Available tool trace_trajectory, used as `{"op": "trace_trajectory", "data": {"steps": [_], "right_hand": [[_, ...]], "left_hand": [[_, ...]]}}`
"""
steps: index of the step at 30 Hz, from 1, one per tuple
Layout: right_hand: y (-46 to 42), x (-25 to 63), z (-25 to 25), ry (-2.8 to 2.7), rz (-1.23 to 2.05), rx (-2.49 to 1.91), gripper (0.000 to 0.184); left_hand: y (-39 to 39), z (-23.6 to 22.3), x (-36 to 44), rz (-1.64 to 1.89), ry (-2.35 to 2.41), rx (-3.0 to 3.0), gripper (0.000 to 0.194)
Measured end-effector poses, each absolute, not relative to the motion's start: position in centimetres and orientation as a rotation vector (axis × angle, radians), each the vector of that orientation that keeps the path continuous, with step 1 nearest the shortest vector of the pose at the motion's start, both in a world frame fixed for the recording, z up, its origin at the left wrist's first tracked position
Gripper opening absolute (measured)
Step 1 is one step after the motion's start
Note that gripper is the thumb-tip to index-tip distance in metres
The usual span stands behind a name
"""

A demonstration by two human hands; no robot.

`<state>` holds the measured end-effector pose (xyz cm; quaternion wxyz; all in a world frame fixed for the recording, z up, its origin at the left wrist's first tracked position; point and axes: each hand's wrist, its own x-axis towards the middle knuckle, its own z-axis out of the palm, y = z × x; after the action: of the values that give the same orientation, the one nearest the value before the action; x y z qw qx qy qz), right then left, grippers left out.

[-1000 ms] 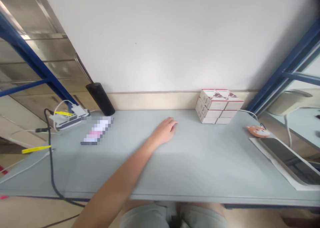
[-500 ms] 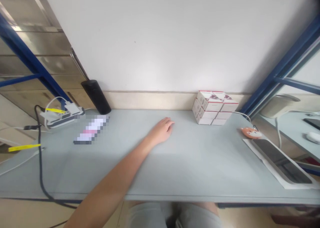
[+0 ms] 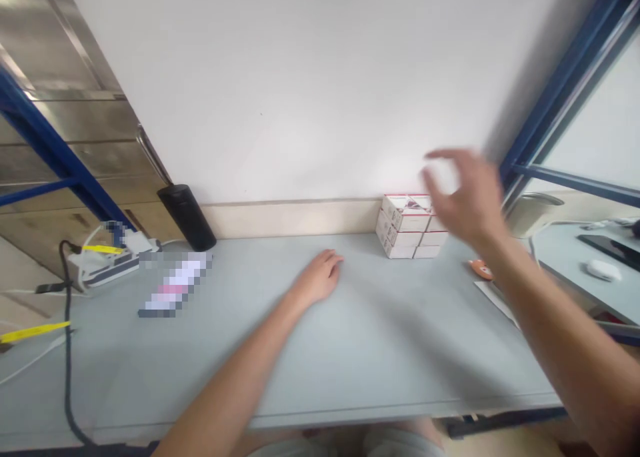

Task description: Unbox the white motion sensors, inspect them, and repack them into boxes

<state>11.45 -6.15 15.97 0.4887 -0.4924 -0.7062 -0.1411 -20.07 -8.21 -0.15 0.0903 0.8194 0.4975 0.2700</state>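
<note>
Pale table point(image 3: 380, 350) below a white wall point(image 3: 300, 97): left hand point(image 3: 317, 278) relaxed and empty mid-table, right hand point(image 3: 465, 197) open, empty, raised just right of stacked boxes point(image 3: 410, 227) at the back edge.

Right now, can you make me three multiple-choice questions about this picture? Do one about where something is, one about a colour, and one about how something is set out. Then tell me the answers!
1. Where is the right hand?
A. In a pocket
B. Raised in the air
C. Behind the back

2. What colour are the metal frame bars?
A. Blue
B. Yellow
C. Green

3. How are the small white boxes placed?
A. Scattered on the floor
B. Lying open
C. Stacked at the back of the table

Answers:
1. B, because it is up above the table with its fingers spread.
2. A, because the bars show blue.
3. C, because the boxes form one tight block.
</note>
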Motion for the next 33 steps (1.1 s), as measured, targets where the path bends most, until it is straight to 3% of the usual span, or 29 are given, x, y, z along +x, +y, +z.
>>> {"op": "trace_trajectory", "data": {"steps": [4,7,13,16,20,24,29,31,33], "right_hand": [[-4.9,10.4,9.7,-2.067,-0.434,-1.203,0.067],[-4.0,10.9,6.7,-2.087,-0.426,-1.209,0.061],[-5.4,10.2,7.4,-2.058,-0.409,-1.098,0.053],[-7.0,7.3,7.5,-2.005,-0.342,-0.993,0.058],[-8.8,2.3,6.3,-1.930,-0.008,-0.861,0.063],[-10.3,-0.3,4.4,-1.788,0.442,-0.815,0.051],[-11.2,0.4,3.3,-1.827,0.637,-0.828,0.067],[-11.1,0.9,3.5,-1.789,0.592,-0.844,0.060],[-10.7,1.2,3.9,-1.817,0.501,-0.846,0.041]], "left_hand": [[-8.3,-0.1,-20.1,0.808,1.479,2.411,0.038],[-8.4,0.0,-20.1,0.839,1.458,2.373,0.037],[-8.5,0.5,-19.8,0.978,1.371,2.208,0.031],[-8.8,1.1,-19.3,1.087,1.351,2.051,0.043],[-9.7,3.1,-18.8,1.258,1.129,1.596,0.067],[-10.6,5.4,-18.7,1.453,0.925,1.234,0.066],[-11.0,4.9,-19.2,1.640,1.289,1.737,0.087],[-11.2,4.2,-19.3,1.615,1.361,2.151,0.081],[-11.3,3.7,-19.4,1.544,1.354,2.471,0.075]]}}
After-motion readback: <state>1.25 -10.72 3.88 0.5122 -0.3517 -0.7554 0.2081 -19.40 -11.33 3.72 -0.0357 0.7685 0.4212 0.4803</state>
